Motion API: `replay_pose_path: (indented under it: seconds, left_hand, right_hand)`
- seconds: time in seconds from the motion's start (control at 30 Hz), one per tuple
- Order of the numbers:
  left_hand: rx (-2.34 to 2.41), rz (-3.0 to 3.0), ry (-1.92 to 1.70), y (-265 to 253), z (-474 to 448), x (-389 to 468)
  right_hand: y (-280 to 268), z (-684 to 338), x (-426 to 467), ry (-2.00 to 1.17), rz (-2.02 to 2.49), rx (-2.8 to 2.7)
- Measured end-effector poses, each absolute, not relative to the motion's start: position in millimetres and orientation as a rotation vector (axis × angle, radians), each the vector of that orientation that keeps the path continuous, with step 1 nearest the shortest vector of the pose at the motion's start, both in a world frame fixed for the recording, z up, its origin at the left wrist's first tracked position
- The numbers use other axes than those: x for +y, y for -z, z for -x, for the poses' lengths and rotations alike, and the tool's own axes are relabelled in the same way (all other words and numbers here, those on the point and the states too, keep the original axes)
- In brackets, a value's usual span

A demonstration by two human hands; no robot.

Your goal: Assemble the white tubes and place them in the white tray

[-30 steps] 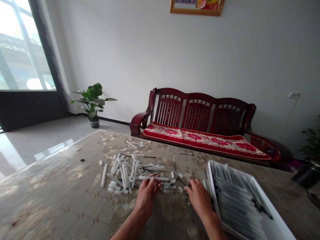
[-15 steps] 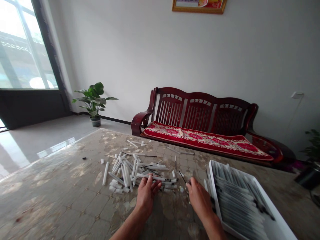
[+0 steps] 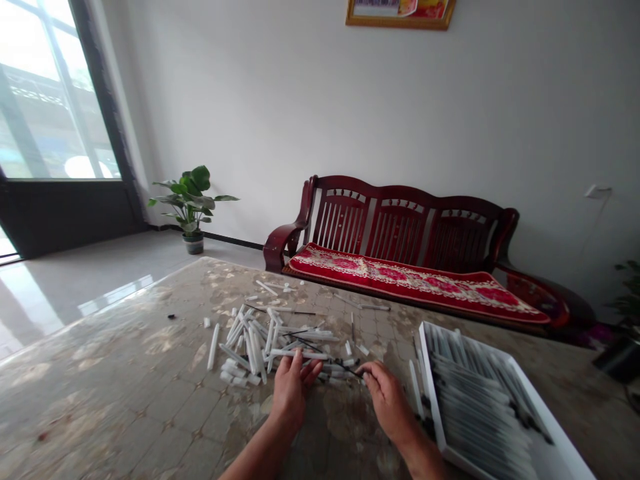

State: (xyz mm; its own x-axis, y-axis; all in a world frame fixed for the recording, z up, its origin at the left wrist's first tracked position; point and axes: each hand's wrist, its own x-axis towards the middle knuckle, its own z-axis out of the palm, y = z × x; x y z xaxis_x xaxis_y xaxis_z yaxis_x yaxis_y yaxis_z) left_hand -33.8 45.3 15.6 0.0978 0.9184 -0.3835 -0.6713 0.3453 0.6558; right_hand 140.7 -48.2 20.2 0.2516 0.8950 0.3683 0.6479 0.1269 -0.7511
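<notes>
Between the fingertips and thumb of my left hand (image 3: pixel 290 393) lies a white pen-like tube (image 3: pixel 306 355), pointing to the right. My right hand (image 3: pixel 389 403) pinches a thin black stick (image 3: pixel 349 367). Its far end reaches the right end of the tube; whether it enters the tube is too small to tell. Just behind and left of my left hand is a loose pile of white tubes (image 3: pixel 254 350), with short white caps (image 3: pixel 234 369) at its front and a few black sticks across it.
A white box (image 3: pixel 549 427) full of pen-like tubes with dark ends stands at right, with several tubes along its left side. The table (image 3: pixel 150 393) has a patterned cover. Beyond it are a wooden bench (image 3: pixel 390 220) and a potted plant (image 3: pixel 193 200).
My right hand has moved left with the black stick, bringing it to the end of the tube. My left hand has stayed almost in place, still holding the tube.
</notes>
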Motion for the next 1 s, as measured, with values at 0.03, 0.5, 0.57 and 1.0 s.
replay_pose_path:
  seconds: [0.03, 0.5, 0.57, 1.0]
  left_hand:
    - [0.856, -0.358, -1.204, -15.8, 33.3, 44.9]
    - [0.843, -0.362, -1.179, -17.4, 33.1, 43.0]
    - [0.846, -0.395, -1.185, -16.0, 33.1, 43.2]
    - [0.698, -0.545, -0.938, -4.8, 19.1, 19.5]
  right_hand:
    - [-19.9, -140.4, -48.1, -0.33, 1.597, -1.478]
    - [-17.7, -143.1, -48.1, -0.267, 1.616, -1.49]
    - [-18.6, -142.3, -49.0, -0.231, 1.63, -1.515]
    - [-0.4, -112.4, -49.1, -0.143, 1.523, -1.443]
